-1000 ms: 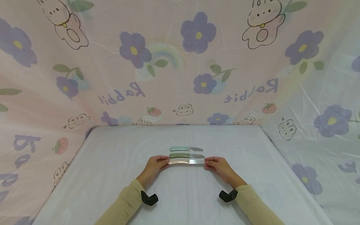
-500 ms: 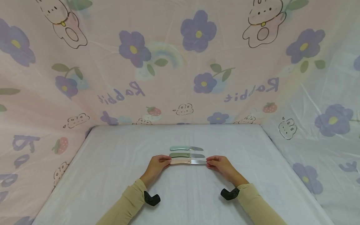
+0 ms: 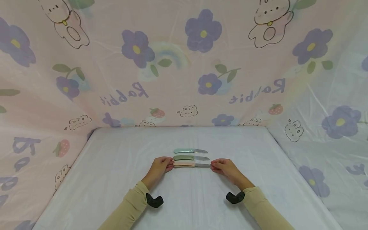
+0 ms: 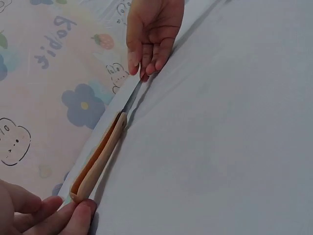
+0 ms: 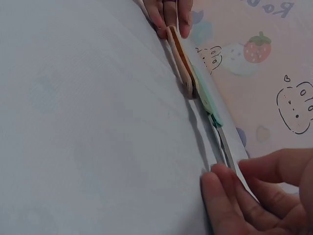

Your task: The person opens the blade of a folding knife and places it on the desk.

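Observation:
A folding knife with a peach handle (image 3: 184, 164) lies crosswise between both hands, its blade (image 4: 131, 99) unfolded to the right. The slot along its handle faces up and shows orange-brown inside. My left hand (image 3: 159, 166) has its fingertips at the handle's butt end. At the blade tip, my right hand (image 3: 225, 169) pinches with thumb and fingers. Just beyond lies an olive-green folding knife (image 3: 184, 157), and farther back a mint one (image 3: 183, 150). Both have their blades out, parallel to the peach knife.
White cloth covers the table (image 3: 184, 198). Patterned curtain (image 3: 172, 73) with flowers and rabbits hangs behind and along both sides. Each wrist wears a black device, one on the left (image 3: 154, 201) and one on the right (image 3: 235, 197).
The peach knife shifted slightly right, both hands along with it. It has also turned on its long axis, so the handle's slotted edge now shows instead of its flat side.

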The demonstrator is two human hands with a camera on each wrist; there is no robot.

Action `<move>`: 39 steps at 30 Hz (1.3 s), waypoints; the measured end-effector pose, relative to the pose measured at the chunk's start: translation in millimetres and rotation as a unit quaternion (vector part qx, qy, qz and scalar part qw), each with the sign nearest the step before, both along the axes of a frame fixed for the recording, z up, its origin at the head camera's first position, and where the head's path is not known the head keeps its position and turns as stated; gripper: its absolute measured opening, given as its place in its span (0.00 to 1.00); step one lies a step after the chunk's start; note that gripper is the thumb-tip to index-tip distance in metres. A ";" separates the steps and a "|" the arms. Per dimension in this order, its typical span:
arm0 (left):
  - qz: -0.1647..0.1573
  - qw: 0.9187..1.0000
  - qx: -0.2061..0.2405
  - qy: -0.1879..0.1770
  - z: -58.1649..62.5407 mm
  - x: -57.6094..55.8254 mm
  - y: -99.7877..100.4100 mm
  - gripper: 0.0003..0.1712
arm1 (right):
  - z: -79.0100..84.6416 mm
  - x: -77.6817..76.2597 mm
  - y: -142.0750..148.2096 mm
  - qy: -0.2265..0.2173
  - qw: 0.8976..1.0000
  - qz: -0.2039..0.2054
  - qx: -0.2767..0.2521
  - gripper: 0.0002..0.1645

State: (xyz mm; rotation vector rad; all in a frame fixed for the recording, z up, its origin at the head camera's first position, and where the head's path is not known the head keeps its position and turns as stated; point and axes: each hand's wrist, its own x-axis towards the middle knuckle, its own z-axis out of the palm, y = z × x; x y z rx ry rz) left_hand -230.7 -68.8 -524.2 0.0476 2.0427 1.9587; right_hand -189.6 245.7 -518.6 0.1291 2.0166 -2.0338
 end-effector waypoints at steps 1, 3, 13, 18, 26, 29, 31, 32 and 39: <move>0.000 1.000 0.002 -0.013 1.1 -0.7 -1.0 0.16 | 0.2 0.4 0.1 0.000 1.000 0.000 0.000 0.19; -0.009 1.000 -0.001 -0.026 2.7 -1.5 -2.8 0.17 | 0.5 0.7 0.2 -0.002 1.000 -0.003 0.000 0.19; -0.015 0.998 -0.061 0.013 8.3 -1.4 -3.0 0.15 | 0.8 -0.4 1.0 -0.004 1.000 -0.009 0.002 0.20; -0.018 0.996 -0.085 0.032 6.1 -2.1 -2.4 0.14 | -0.3 0.2 0.7 -0.003 1.000 -0.009 0.002 0.19; -0.036 0.991 -0.118 0.057 2.6 -2.6 -3.1 0.14 | -3.6 0.1 -0.3 -0.002 1.000 -0.011 0.003 0.19; -0.038 0.987 -0.134 0.073 4.3 -2.7 -4.8 0.13 | -3.4 0.0 -0.6 -0.002 1.000 -0.011 0.002 0.18; -0.041 0.987 -0.130 0.089 6.0 -2.3 -6.8 0.13 | -3.2 0.3 -0.6 -0.004 1.000 -0.013 0.002 0.18; -0.042 0.986 -0.129 0.098 6.9 -2.0 -8.4 0.13 | -3.4 0.4 -0.3 -0.004 1.000 -0.013 0.002 0.18; -0.011 0.967 -0.173 0.186 15.3 -2.4 -29.8 0.14 | 4.7 4.8 10.0 0.018 0.998 -0.033 0.045 0.21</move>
